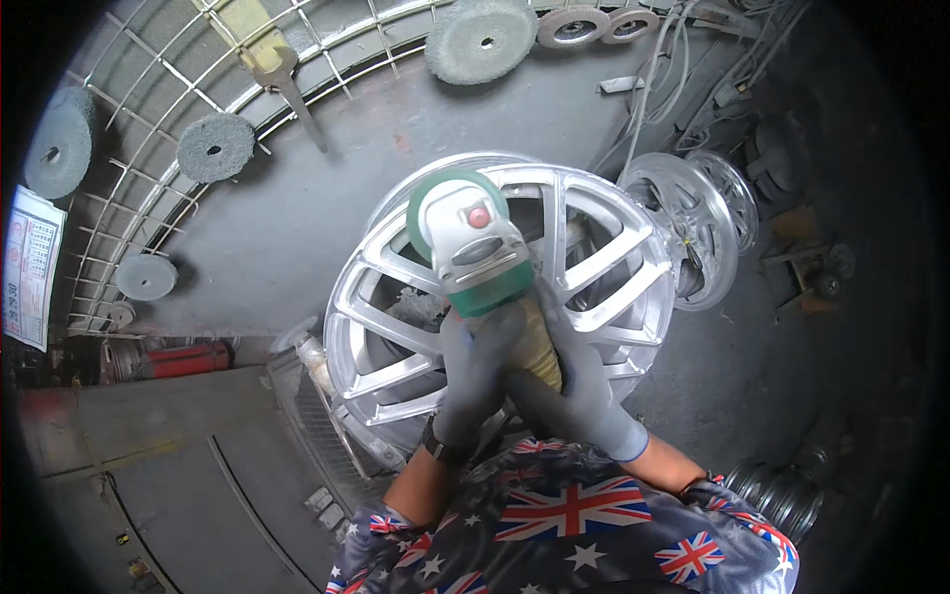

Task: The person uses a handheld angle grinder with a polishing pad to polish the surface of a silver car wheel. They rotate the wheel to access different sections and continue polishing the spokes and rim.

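Observation:
Both my hands wear grey gloves and are closed around the yellow-wrapped handle of an angle grinder [482, 249]. The grinder has a silver head, a green collar and a green-edged disc behind the head. My left hand [481, 364] grips from the left side, my right hand [582, 374] from the right, with the thumbs close together. Beneath the tool lies a silver multi-spoke alloy wheel [621, 294]. The grinder's head overlaps the wheel's upper left spokes and rim. I cannot tell whether the disc touches the metal or is spinning.
On a wire grid [148, 94] at the far left hang round abrasive discs [216, 148] and a spanner [290, 94]. More silver wheels [683, 233] stand at the right, beside hanging cables [648, 94]. A red cylindrical object [188, 359] lies at the left. Stacked rims [782, 495] are at the lower right.

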`<state>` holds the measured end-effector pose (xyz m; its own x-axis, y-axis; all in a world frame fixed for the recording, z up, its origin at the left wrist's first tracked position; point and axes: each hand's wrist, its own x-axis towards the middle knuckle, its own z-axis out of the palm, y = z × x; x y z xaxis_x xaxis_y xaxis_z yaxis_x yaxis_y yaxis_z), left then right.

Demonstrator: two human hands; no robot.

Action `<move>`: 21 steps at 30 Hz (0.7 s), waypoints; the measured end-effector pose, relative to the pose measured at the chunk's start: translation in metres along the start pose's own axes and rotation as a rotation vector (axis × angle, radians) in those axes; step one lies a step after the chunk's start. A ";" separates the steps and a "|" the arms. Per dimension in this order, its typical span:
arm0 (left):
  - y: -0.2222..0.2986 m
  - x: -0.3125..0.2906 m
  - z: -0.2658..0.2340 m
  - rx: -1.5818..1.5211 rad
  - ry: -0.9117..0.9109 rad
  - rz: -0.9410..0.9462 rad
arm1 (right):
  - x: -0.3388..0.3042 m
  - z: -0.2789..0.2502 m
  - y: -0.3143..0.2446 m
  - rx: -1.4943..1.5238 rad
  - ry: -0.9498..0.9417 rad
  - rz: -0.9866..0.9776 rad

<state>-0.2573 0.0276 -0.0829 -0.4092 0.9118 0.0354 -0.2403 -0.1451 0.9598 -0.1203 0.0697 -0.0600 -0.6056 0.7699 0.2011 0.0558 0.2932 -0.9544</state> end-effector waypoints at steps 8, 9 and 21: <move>0.014 -0.004 0.000 -0.225 0.069 -0.114 | 0.004 0.000 -0.013 -0.164 -0.067 -0.098; 0.013 -0.004 -0.001 -0.223 0.062 -0.125 | 0.002 -0.001 -0.013 -0.172 -0.059 -0.080; 0.012 -0.013 -0.009 -0.182 0.120 -0.003 | 0.005 0.003 -0.027 -0.157 -0.156 -0.042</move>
<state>-0.2626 0.0104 -0.0740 -0.5076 0.8615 -0.0115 -0.3919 -0.2191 0.8935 -0.1266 0.0639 -0.0343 -0.7247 0.6618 0.1921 0.1434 0.4175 -0.8973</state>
